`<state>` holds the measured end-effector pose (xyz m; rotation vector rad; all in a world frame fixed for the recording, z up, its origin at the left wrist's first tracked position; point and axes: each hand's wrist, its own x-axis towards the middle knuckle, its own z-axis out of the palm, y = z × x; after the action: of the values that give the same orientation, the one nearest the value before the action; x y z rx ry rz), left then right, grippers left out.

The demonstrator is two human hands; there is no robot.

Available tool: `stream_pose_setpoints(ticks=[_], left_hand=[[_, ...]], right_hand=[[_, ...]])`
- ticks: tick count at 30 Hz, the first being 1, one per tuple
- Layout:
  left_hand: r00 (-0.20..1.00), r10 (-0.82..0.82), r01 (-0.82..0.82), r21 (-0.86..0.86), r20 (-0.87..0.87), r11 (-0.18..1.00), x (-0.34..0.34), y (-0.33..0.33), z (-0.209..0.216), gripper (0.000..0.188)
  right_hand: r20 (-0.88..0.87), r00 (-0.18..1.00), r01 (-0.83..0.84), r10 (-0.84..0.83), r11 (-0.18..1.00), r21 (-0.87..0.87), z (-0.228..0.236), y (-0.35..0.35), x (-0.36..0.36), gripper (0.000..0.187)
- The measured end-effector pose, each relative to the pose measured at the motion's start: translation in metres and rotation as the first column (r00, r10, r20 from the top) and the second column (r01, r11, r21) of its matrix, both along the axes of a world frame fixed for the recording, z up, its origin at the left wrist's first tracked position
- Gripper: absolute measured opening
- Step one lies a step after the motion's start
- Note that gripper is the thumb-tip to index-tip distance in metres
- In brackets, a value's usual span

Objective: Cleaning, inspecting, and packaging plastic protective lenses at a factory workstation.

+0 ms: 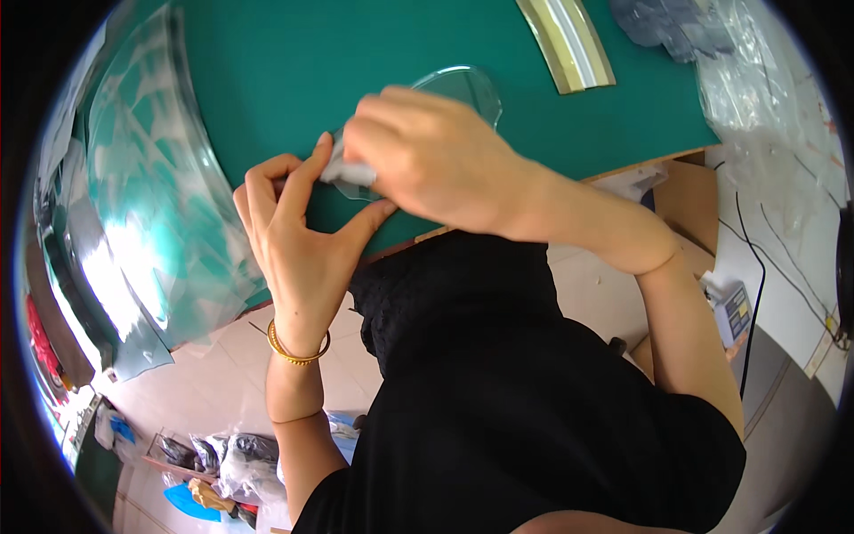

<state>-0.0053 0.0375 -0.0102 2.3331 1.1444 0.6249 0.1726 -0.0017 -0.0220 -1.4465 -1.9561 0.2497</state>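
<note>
A clear curved transparent plate (463,86), rounded at its far end, lies on the green table top in front of me. My left hand (298,209) has its thumb and forefinger spread at the plate's near left edge, steadying it. My right hand (427,156) is closed around a crumpled white cloth (348,173) and presses it on the plate's near left part. The right hand and forearm hide the middle of the plate. A gold bangle (298,356) circles my left wrist.
Large clear plastic sheets (151,178) lie along the table's left side. A yellowish strip (569,44) rests at the far right. Crumpled clear plastic bags (747,80) hang past the right edge. A cardboard box (685,200) and black cables (758,276) are below at right.
</note>
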Motion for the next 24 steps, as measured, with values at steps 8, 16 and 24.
stream_pose_setpoints(ticks=[8, 16, 24], left_hand=[[1.000, 0.026, -0.026, -0.017, -0.019, 1.000, -0.002, -0.002, 0.003, 0.068], [1.000, 0.002, -0.002, 0.002, 0.003, 1.000, 0.004, -0.002, 0.003, 0.067], [1.000, 0.013, -0.014, 0.053, 0.027, 0.998, -0.003, -0.003, 0.004, 0.065]], right_hand=[[0.105, 0.980, 0.160, -0.168, 0.983, 0.087, 0.007, -0.046, 0.074, 0.021], [0.051, 0.964, 0.249, -0.263, 0.950, 0.187, 0.001, -0.025, 0.060, 0.019], [-0.028, 0.762, 0.641, -0.647, 0.759, -0.114, 0.033, -0.105, 0.095, 0.009]])
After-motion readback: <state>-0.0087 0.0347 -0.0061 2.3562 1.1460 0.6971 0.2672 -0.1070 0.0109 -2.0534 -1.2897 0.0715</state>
